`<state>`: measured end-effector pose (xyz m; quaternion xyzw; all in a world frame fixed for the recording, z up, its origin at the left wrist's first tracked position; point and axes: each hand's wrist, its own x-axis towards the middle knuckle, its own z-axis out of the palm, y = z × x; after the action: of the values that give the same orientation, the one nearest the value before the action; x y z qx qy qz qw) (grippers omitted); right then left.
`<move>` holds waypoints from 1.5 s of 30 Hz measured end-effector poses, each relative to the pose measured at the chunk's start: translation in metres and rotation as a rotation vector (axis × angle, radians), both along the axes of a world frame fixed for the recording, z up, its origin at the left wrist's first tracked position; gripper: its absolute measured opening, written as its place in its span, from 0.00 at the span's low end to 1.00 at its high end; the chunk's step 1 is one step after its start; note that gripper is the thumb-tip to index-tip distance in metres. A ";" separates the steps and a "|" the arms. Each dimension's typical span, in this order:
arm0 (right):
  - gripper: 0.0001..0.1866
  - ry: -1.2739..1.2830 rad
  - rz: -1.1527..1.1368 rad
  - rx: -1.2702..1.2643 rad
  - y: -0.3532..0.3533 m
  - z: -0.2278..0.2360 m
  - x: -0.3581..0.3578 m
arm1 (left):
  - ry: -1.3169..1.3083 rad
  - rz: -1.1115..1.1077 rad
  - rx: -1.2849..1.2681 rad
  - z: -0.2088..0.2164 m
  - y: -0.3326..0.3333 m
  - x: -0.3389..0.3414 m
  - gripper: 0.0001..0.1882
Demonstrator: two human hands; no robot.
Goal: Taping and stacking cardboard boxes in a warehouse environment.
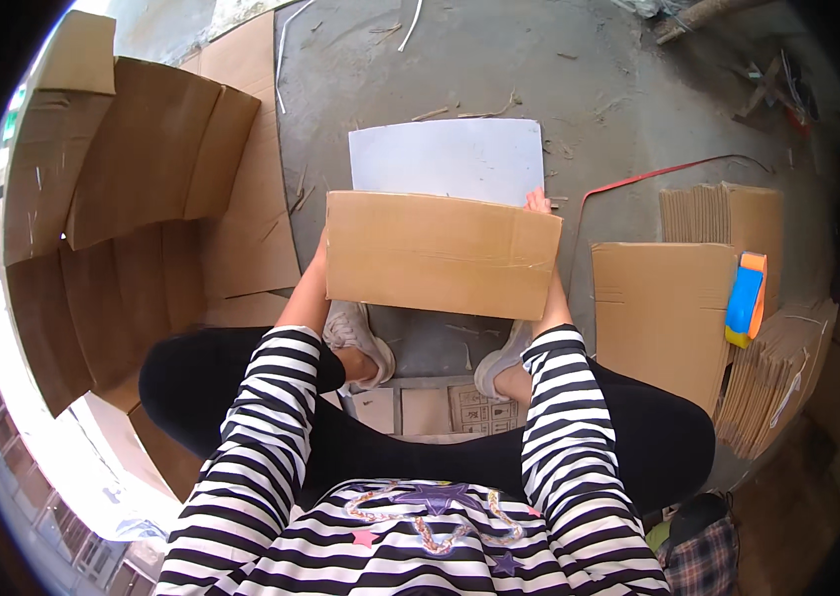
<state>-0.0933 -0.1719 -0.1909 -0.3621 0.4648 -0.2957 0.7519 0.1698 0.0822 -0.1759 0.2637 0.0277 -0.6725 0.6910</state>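
Note:
A brown cardboard piece (445,253) is in front of me, between my forearms and above my shoes. Fingers of my right hand (537,202) are curled at its far right corner, gripping it. My left hand (319,260) reaches behind its left edge; the cardboard hides those fingers. A white sheet (450,157) shows just beyond the far edge of the brown piece. Whether the two are joined cannot be made out.
Large folded cardboard (147,149) stands at the left. At the right are a flat cardboard piece (663,298), stacked cardboard (772,372) and a blue, orange and yellow tape roll (744,298). A red strap (653,175) and scraps lie on the grey floor (599,84).

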 end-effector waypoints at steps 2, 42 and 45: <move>0.36 0.003 0.005 0.007 -0.005 0.007 0.009 | -0.279 -0.064 0.161 -0.011 -0.006 0.010 0.24; 0.22 -0.184 0.517 -0.894 0.086 0.436 0.039 | -0.703 1.370 0.635 0.373 0.569 -0.045 0.35; 0.22 -0.081 0.381 -0.895 0.053 0.427 -0.014 | -0.651 1.260 0.697 0.368 0.538 -0.020 0.36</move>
<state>-0.1074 -0.1193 0.2361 -0.7168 0.1878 -0.3373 0.5806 0.1502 0.6200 0.1925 0.5831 0.1773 0.0040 0.7928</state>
